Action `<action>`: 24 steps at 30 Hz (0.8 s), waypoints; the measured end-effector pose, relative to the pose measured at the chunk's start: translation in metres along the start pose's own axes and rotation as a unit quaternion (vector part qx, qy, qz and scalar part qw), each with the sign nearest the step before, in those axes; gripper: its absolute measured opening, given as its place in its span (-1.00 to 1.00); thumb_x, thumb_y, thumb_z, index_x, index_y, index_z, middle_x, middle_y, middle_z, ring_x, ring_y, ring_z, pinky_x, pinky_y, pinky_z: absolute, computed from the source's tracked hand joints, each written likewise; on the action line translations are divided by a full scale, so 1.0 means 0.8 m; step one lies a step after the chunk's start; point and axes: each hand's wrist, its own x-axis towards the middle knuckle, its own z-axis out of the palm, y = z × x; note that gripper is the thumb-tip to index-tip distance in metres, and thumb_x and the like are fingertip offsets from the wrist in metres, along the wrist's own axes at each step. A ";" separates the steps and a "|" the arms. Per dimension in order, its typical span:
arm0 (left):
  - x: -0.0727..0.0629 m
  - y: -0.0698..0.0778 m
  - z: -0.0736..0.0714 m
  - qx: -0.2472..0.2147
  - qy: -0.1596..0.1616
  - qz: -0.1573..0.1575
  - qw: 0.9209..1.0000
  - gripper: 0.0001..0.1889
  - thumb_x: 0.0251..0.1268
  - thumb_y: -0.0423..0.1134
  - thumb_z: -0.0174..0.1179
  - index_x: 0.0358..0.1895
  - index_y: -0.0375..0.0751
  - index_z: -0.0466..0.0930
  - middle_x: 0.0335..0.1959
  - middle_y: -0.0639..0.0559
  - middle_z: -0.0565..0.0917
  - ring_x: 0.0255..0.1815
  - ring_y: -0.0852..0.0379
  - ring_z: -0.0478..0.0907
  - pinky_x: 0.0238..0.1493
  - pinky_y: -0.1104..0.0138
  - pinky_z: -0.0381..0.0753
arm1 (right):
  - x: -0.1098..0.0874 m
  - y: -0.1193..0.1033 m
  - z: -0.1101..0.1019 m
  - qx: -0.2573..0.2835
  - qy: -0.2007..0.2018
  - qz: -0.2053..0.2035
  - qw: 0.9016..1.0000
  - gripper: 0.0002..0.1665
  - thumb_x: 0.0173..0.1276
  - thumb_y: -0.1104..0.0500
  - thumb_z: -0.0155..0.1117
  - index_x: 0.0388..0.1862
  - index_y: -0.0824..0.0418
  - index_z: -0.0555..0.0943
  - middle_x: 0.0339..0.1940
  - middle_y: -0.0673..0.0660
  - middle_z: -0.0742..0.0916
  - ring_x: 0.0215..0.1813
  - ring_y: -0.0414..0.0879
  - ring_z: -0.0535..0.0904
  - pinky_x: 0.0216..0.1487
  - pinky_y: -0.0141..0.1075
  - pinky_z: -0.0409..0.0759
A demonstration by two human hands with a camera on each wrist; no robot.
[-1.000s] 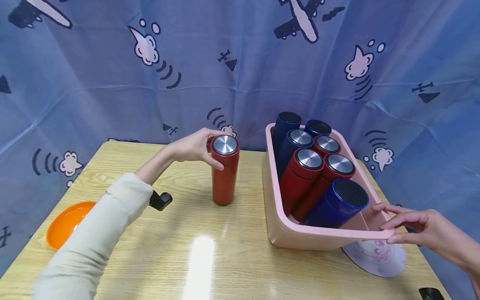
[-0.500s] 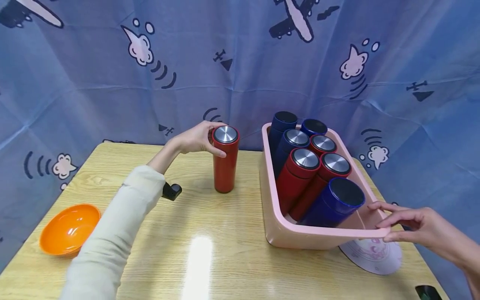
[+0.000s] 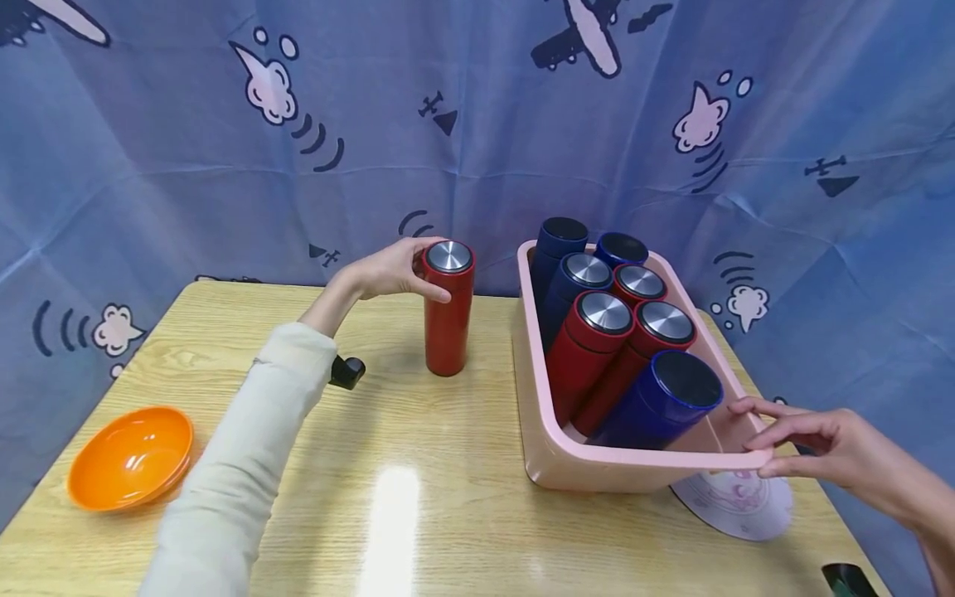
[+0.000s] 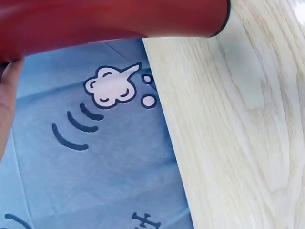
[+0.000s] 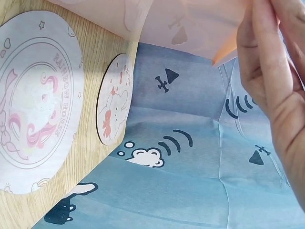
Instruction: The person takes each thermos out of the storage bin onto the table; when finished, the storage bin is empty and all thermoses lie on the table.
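Note:
My left hand (image 3: 391, 269) grips a red thermos bottle (image 3: 448, 332) just below its silver-topped lid. The bottle stands upright near the back edge of the table; in the left wrist view its red side (image 4: 114, 21) crosses the top, with the dark-rimmed base close to the wood. To the right is a pink plastic bin (image 3: 567, 464) holding several red and blue thermos bottles, among them a leaning blue one (image 3: 656, 402) at the front. My right hand (image 3: 828, 439) pinches the bin's near right corner at the rim, thumb outside and fingers over the edge.
An orange bowl (image 3: 130, 456) sits at the table's left. Beneath and beside the bin's right end lies a round printed mat (image 3: 746, 506), with a second round mat (image 5: 116, 100) farther along. A patterned blue curtain (image 3: 373, 124) hangs behind the table.
The left hand and the red thermos bottle have moved farther back on the table. The right hand keeps its hold on the bin rim. The head view has shifted slightly, showing the whole bowl.

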 end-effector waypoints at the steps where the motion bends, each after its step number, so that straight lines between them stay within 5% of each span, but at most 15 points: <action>1: 0.001 -0.001 0.001 -0.015 -0.002 0.002 1.000 -0.21 0.00 -0.47 0.41 0.35 -0.22 0.24 0.12 -0.15 0.54 0.08 0.02 0.51 0.15 0.21 0.50 | 0.000 0.000 0.000 0.004 -0.002 -0.008 1.000 -0.69 0.06 0.56 0.33 -0.24 0.29 0.72 0.09 -0.45 0.56 0.11 -0.67 0.36 -0.42 -0.51 0.50; 6: 0.000 -0.007 0.011 -0.081 0.018 0.016 0.996 -0.24 -0.01 -0.56 0.36 0.28 -0.28 0.17 0.13 -0.25 0.51 0.11 -0.08 0.51 0.16 0.18 0.51 | 0.001 -0.001 0.001 0.013 -0.003 -0.029 0.999 -0.66 0.05 0.60 0.31 -0.23 0.31 0.71 0.12 -0.39 0.58 0.16 -0.65 0.35 -0.35 -0.55 0.51; 12: -0.010 -0.017 0.022 -0.060 0.089 0.031 0.994 -0.20 -0.03 -0.50 0.41 0.35 -0.32 0.26 0.22 -0.21 0.47 0.27 -0.05 0.41 0.28 0.20 0.41 | -0.002 0.001 0.002 -0.008 0.012 -0.011 1.000 -0.68 0.03 0.57 0.35 -0.25 0.28 0.73 0.10 -0.46 0.54 0.09 -0.68 0.36 -0.45 -0.50 0.47; 18: -0.024 -0.024 0.037 -0.025 0.174 0.046 0.983 -0.28 -0.07 -0.40 0.49 0.25 -0.30 0.40 0.15 -0.14 0.53 0.13 -0.06 0.53 0.13 0.12 0.54 | -0.002 0.004 0.000 -0.020 0.019 -0.004 1.000 -0.69 0.04 0.55 0.36 -0.25 0.28 0.73 0.10 -0.49 0.52 0.08 -0.69 0.35 -0.48 -0.48 0.44; 24: -0.026 -0.026 0.039 -0.013 0.190 0.052 0.980 -0.29 -0.03 -0.39 0.47 0.27 -0.32 0.41 0.19 -0.16 0.53 0.15 -0.08 0.54 0.13 0.10 0.54 | 0.000 0.003 0.003 0.000 0.011 -0.029 1.000 -0.66 0.02 0.59 0.33 -0.24 0.30 0.72 0.13 -0.42 0.56 0.15 -0.67 0.33 -0.41 -0.53 0.49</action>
